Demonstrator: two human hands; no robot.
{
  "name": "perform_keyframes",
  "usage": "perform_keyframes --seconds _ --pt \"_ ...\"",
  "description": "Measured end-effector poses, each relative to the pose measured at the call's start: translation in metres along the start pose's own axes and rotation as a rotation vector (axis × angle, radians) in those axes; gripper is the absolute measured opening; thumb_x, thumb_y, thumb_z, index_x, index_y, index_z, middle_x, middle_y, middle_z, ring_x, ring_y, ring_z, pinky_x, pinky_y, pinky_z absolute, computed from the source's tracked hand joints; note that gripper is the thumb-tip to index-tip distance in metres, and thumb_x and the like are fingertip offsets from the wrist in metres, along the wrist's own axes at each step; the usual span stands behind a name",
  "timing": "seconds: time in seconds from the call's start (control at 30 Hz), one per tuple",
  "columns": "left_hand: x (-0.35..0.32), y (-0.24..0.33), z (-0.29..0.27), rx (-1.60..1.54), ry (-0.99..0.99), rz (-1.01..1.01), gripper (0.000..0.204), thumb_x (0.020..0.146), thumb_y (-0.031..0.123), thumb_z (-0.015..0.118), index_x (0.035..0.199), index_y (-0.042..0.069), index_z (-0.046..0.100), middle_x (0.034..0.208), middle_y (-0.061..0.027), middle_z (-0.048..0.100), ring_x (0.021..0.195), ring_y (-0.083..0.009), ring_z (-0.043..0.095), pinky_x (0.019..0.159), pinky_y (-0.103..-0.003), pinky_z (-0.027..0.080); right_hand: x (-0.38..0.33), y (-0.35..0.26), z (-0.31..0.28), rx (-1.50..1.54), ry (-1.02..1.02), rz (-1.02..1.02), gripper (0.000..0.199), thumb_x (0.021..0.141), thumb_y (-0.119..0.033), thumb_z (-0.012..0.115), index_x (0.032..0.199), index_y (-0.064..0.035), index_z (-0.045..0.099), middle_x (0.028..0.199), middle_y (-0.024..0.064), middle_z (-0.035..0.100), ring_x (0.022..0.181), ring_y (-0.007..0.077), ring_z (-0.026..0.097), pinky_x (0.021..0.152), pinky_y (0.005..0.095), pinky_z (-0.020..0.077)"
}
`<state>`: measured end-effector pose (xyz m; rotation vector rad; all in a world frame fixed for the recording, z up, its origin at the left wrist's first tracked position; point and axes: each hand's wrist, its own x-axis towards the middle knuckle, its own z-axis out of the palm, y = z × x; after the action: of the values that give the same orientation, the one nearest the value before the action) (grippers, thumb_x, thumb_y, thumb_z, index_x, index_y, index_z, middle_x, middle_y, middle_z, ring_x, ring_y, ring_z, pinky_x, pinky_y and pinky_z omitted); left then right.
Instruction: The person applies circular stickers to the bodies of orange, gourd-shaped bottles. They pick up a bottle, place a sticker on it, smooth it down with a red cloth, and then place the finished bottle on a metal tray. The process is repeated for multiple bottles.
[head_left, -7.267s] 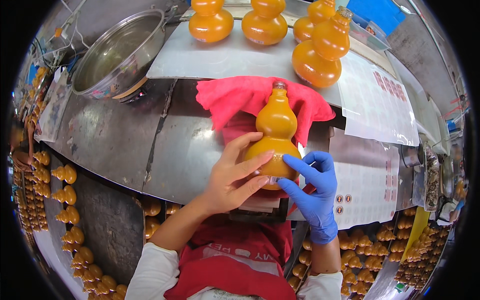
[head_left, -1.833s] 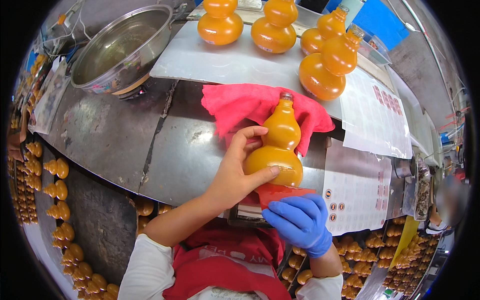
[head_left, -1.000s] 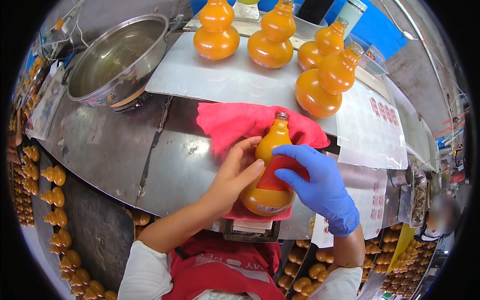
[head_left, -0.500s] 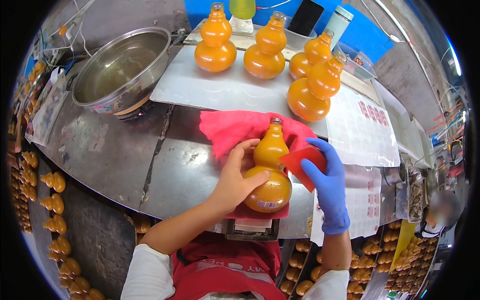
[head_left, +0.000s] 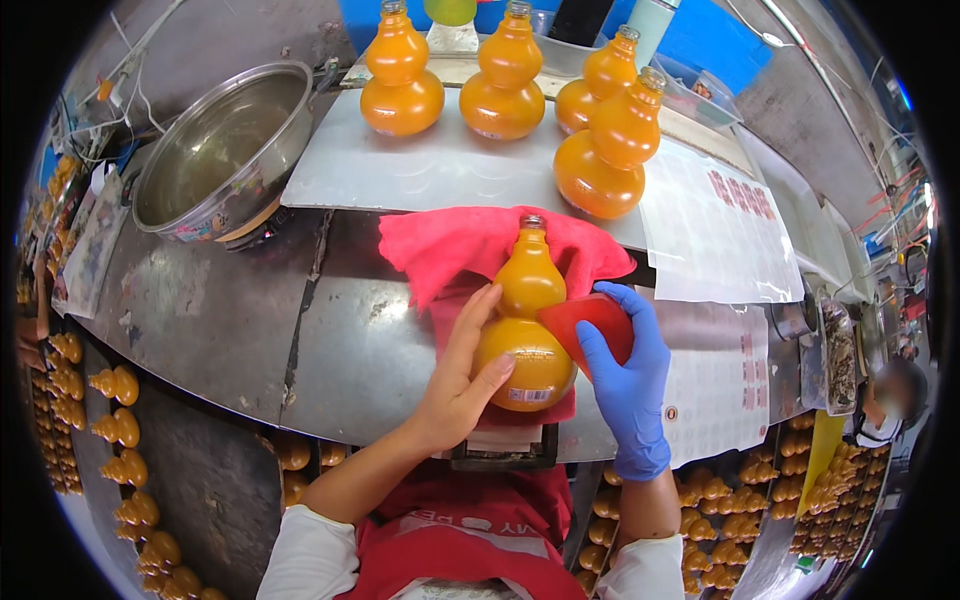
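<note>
Since half a second ago the gloved right hand [head_left: 625, 385] has slid a little lower along the bottle's flank, and the red card now sits against the waist and lower bulb instead of up near the neck. The orange gourd-shaped bottle [head_left: 525, 330] lies on its side on the pink cloth [head_left: 450, 245], cap pointing away from the person, in the middle of the steel worktable [head_left: 220, 320]. The bare left hand [head_left: 455, 390] is curled partly open around the lower bulb from the left, thumb across the front near the small label [head_left: 530, 393] and fingers stretched up along the side, steadying it without closing on it fully. The right hand, in a blue glove, pinches the red card [head_left: 590, 328] between thumb and fingers and presses its flat face against the bottle's right side. From where I stand, the job in hand looks like smoothing something down onto the glass, and doing that well would mean keeping the left hand firm so the round body cannot roll on the cloth, and drawing the card in one even stroke with its edge flat to the curve. Four more filled bottles [head_left: 500, 85] stand upright at the far side, a steel bowl [head_left: 215, 150] to the left, and sticker sheets [head_left: 715, 225] to the right.
</note>
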<state>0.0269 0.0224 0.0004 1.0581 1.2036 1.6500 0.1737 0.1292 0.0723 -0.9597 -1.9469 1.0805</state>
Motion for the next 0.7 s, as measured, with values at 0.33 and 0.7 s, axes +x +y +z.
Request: perform_keyframes --seconds 0.33,0.7 --pt "-0.001 0.001 -0.007 0.083 -0.074 0.038 0.065 0.093 0.018 0.051 0.147 0.001 0.019 0.153 -0.0188 0.014 0.142 -0.0285 0.014 0.114 -0.037 0.012 0.023 0.006 -0.015 -0.083 -0.275 -0.455 0.029 0.067 0.002 0.071 0.092 -0.0116 0.068 0.095 0.0048 0.064 0.087 0.0231 0.062 0.087 0.0343 0.0477" --pt "-0.001 0.004 -0.004 0.108 -0.087 0.041 0.060 0.094 0.017 0.047 0.147 0.002 0.021 0.153 -0.0184 0.013 0.142 -0.0286 0.014 0.113 -0.037 0.013 -0.058 0.035 -0.037 -0.313 -0.268 -0.698 0.034 0.062 -0.003 0.070 0.090 -0.0203 0.069 0.095 -0.0017 0.063 0.090 0.0184 0.061 0.092 0.0409 0.0472"
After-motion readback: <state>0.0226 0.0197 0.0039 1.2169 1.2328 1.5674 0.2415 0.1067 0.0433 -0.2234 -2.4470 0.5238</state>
